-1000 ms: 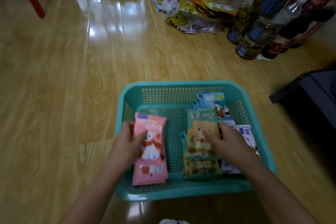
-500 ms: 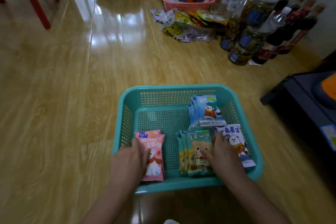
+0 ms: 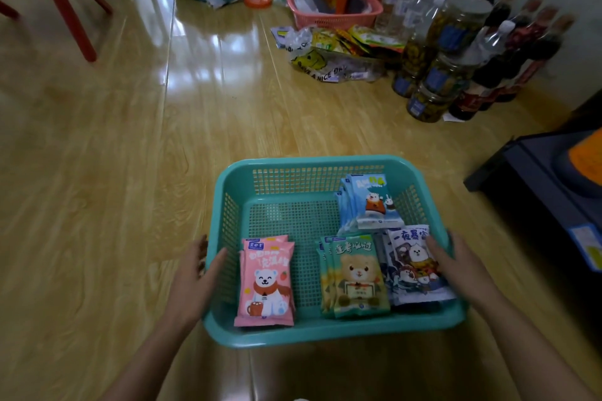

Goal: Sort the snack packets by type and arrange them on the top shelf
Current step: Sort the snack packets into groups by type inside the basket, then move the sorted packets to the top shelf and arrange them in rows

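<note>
A teal plastic basket (image 3: 325, 332) sat on the wooden floor (image 3: 130, 172), gripped at both sides by a person. The left hand (image 3: 195, 280) clasped the basket's left rim, thumb inside the wall; the right hand (image 3: 456, 264) held the right rim. Inside the basket, pink bear packets (image 3: 265, 283) lay stacked near the left wall, green bear packets (image 3: 356, 277) at the front centre, white cartoon packets (image 3: 413, 267) against the right wall, and blue bear packets (image 3: 371, 202) at the back right. Beyond the basket stood bottles (image 3: 508, 52) and a pink basket (image 3: 332, 16).
</note>
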`<action>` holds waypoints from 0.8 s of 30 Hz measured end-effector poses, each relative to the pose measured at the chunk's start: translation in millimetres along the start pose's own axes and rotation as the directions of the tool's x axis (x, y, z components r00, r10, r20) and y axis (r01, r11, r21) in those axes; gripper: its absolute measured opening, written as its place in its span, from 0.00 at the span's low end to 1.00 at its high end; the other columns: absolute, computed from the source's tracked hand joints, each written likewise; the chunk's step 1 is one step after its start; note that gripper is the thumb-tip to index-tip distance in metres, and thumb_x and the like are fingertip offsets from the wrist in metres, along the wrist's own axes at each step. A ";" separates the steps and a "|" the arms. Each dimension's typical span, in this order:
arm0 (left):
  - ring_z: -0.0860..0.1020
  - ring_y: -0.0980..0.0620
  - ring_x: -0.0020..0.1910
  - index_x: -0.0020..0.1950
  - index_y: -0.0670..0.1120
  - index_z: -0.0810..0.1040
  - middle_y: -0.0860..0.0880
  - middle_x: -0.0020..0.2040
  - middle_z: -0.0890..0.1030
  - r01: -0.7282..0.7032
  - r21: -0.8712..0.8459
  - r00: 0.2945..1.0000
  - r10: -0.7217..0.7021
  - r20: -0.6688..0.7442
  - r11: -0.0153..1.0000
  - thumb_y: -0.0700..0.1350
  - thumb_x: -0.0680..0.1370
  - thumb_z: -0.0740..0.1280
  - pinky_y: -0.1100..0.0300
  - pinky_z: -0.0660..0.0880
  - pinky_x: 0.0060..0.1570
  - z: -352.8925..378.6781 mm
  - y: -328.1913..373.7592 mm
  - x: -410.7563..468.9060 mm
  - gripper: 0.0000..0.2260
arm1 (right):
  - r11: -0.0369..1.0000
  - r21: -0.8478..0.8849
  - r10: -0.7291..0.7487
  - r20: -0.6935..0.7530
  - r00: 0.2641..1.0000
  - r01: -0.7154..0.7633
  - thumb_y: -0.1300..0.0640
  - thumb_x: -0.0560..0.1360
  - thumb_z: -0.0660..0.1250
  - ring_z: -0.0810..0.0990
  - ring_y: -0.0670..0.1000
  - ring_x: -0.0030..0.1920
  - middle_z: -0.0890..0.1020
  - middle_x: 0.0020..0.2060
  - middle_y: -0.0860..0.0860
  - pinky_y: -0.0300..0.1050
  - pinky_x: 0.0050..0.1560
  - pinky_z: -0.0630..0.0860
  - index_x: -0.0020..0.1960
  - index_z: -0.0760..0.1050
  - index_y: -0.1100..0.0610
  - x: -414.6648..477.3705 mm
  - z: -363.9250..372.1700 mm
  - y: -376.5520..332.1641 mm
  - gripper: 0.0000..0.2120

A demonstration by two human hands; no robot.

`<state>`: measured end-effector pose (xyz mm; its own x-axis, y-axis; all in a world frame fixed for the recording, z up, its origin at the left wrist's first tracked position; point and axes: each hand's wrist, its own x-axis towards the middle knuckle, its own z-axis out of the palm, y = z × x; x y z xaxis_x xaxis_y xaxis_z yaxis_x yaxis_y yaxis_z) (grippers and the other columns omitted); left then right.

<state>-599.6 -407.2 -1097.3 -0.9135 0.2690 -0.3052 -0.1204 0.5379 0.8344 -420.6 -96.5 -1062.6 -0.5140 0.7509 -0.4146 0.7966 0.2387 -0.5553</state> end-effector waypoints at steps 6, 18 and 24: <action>0.80 0.44 0.47 0.57 0.52 0.76 0.44 0.50 0.82 0.379 -0.560 0.920 -0.239 0.310 0.737 0.45 0.80 0.57 0.51 0.79 0.41 5.3 5.2 5.4 0.10 | 0.803 0.556 0.089 0.244 0.966 -0.214 0.52 0.78 0.59 0.82 0.59 0.44 0.83 0.46 0.58 0.54 0.46 0.81 0.62 0.71 0.57 13.8 -10.3 10.7 0.16; 0.84 0.49 0.36 0.54 0.50 0.77 0.47 0.42 0.86 0.366 -0.594 0.924 -0.201 0.326 0.716 0.44 0.80 0.56 0.57 0.81 0.32 -37.9 66.1 33.8 0.10 | 0.686 0.685 0.082 0.262 0.962 -0.245 0.58 0.79 0.56 0.79 0.55 0.40 0.79 0.39 0.54 0.52 0.45 0.76 0.44 0.71 0.52 12.0 -51.6 -36.2 0.08; 0.84 0.53 0.34 0.51 0.49 0.78 0.49 0.40 0.86 0.361 -0.597 0.926 -0.198 0.322 0.717 0.42 0.80 0.56 0.59 0.81 0.32 -126.3 200.1 -18.5 0.11 | 0.714 0.668 -0.002 0.302 0.953 -0.210 0.41 0.59 0.75 0.81 0.57 0.51 0.82 0.53 0.54 0.54 0.55 0.78 0.63 0.74 0.54 -58.6 -165.8 -131.4 0.36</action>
<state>-655.9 -405.5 -866.8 -0.6969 0.3998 -0.5954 -0.6477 0.0056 0.7618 -442.4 -69.8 -845.8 -0.5873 0.5298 -0.6119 0.4640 -0.3991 -0.7909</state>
